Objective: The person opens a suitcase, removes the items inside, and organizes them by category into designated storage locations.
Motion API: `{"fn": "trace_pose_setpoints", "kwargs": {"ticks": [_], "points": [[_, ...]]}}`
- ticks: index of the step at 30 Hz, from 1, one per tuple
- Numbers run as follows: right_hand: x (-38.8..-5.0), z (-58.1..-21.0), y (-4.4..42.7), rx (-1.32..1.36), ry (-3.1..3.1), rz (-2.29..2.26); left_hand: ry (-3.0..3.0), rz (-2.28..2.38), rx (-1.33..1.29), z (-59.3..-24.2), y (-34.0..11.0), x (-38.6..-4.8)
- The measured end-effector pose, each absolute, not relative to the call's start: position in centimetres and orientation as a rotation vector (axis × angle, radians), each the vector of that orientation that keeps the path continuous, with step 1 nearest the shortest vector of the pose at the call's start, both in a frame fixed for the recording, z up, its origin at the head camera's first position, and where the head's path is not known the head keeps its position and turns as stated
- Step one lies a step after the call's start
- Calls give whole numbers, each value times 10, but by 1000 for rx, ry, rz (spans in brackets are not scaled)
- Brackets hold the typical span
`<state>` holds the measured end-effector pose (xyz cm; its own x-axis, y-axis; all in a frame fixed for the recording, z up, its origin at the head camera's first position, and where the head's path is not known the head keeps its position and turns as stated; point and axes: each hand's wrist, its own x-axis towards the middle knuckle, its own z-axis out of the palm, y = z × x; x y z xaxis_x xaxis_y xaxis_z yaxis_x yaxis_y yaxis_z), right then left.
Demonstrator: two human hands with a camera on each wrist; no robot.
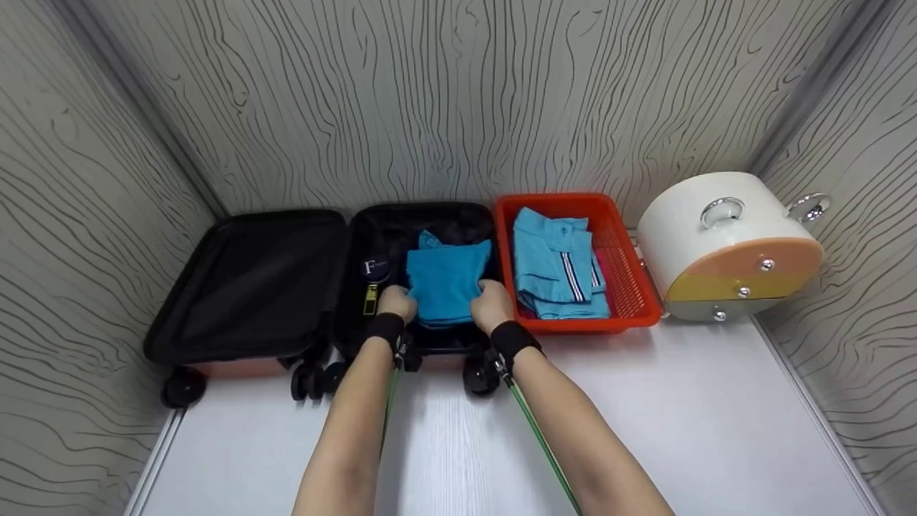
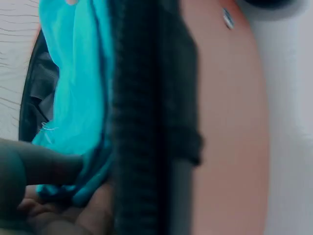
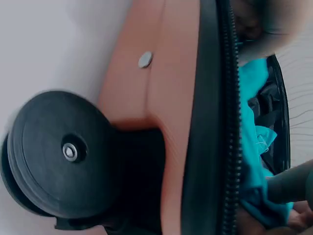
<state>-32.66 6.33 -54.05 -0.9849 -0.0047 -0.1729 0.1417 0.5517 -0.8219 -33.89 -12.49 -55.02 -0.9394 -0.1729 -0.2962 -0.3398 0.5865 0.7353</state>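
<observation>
A folded blue garment [image 1: 448,283] is in the right half of an open suitcase [image 1: 401,213], which has a black lining. At its near left corner my left hand [image 1: 397,302] pinches the cloth; in the left wrist view, the thumb [image 2: 49,164] lies over the fabric [image 2: 78,98] with fingers beneath. My right hand [image 1: 492,304] grips the opposite near corner, its thumb [image 3: 288,187] against the blue fabric [image 3: 252,147] in the right wrist view. Left of the garment lie a dark round item marked F [image 1: 375,268] and a small yellow-and-black item [image 1: 370,299].
The suitcase's other half [image 1: 265,279] lies flat at left. A red basket [image 1: 630,287] with folded light-blue clothes [image 1: 551,265] stands close on the right. Beyond it is a white rounded drawer box [image 1: 688,204]. Suitcase wheels [image 1: 481,376] jut toward me; a patterned wall [image 1: 430,107] rises behind.
</observation>
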Motion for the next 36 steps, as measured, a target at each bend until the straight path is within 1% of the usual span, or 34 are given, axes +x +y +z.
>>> {"fn": "trace_pose_setpoints", "kwargs": {"ticks": [7, 15, 22, 27, 32, 36], "points": [[-331, -531, 70, -28, 2838, -1460, 2701, 1488, -368, -527, -111, -341], [-337, -522, 86, -111, 2847, -1617, 2653, 1724, -339, -505, -95, -341], [-341, -519, 104, -79, 2938, -1669, 2614, 1897, -276, -495, -72, -344], [-343, -517, 120, -70, 3018, -1682, 2491, 2057, -246, -491, -54, -346], [-343, -512, 138, -7, 3094, -1686, 2419, 2143, -171, -487, -35, -347], [-343, -510, 150, -13, 3173, -1701, 2301, 2251, -170, -484, -20, -348]]}}
